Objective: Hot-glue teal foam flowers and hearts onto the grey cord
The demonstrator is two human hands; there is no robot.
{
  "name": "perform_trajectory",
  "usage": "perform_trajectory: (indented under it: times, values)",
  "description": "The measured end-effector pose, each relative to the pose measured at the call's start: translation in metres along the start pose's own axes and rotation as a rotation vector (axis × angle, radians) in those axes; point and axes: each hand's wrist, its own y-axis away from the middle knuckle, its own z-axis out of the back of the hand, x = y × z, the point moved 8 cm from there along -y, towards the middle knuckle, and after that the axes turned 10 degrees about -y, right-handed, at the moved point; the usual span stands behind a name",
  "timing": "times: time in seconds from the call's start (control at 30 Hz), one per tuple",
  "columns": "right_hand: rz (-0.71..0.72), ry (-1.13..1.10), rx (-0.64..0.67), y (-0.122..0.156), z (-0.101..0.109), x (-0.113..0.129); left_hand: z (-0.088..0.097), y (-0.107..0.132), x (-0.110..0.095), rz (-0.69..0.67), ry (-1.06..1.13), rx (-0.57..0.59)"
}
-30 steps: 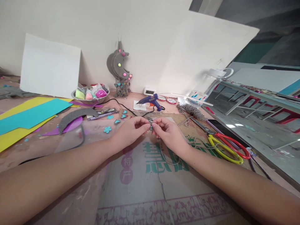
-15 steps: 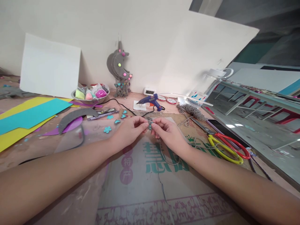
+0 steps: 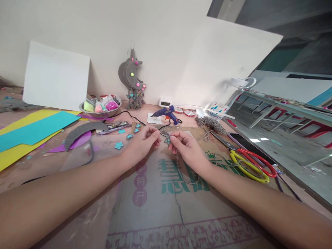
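Note:
My right hand (image 3: 183,144) pinches a small teal and grey flower-like piece (image 3: 167,140) between thumb and fingertips. Grey yarn (image 3: 181,173) trails below that hand onto the printed cardboard (image 3: 153,214). My left hand (image 3: 146,140) is closed in a pinch just to the left, its fingertips a short gap from the piece; whatever it holds is too small to make out. Near the left hand lie a teal flower cutout (image 3: 118,145) and a teal heart (image 3: 129,137). Behind both hands sits a blue glue gun (image 3: 167,113).
Scissors (image 3: 249,166) with red and yellow handles and a phone (image 3: 251,148) lie at the right, near a yarn bundle (image 3: 211,124). A bowl (image 3: 101,113) of wrapped clay stands back left. A grey moon ornament (image 3: 133,74) rests against the wall.
My hands have moved slightly apart. The flower-like piece, between both hands' fingertips before, is now in my right hand and turned.

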Motion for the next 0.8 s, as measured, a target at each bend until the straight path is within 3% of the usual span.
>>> perform_trajectory:
  times: [0.13, 0.37, 0.47, 0.53, 0.6, 0.67, 0.8]
  values:
    - [0.014, 0.007, 0.009, -0.001, 0.002, 0.000, 0.000, 0.001, -0.002, -0.025, -0.228, 0.011]
    - [-0.025, -0.071, 0.048, 0.000, -0.006, -0.001, -0.006, 0.005, -0.015, -0.064, -0.273, 0.086]
    - [-0.021, -0.053, 0.065, -0.002, -0.004, 0.002, 0.000, 0.006, -0.014, -0.022, -0.277, 0.029]
    - [0.053, -0.010, -0.005, -0.008, 0.010, 0.011, 0.004, 0.006, -0.010, 0.022, -0.240, -0.013]
    - [0.161, 0.095, -0.113, -0.014, 0.030, 0.023, 0.003, 0.006, -0.007, 0.049, -0.187, -0.007]
    - [0.216, 0.295, -0.142, -0.020, 0.044, 0.029, -0.002, 0.006, -0.006, 0.050, -0.164, 0.030]
    - [0.329, 0.773, 0.023, -0.025, 0.037, 0.024, -0.011, 0.008, -0.008, 0.041, -0.160, 0.113]
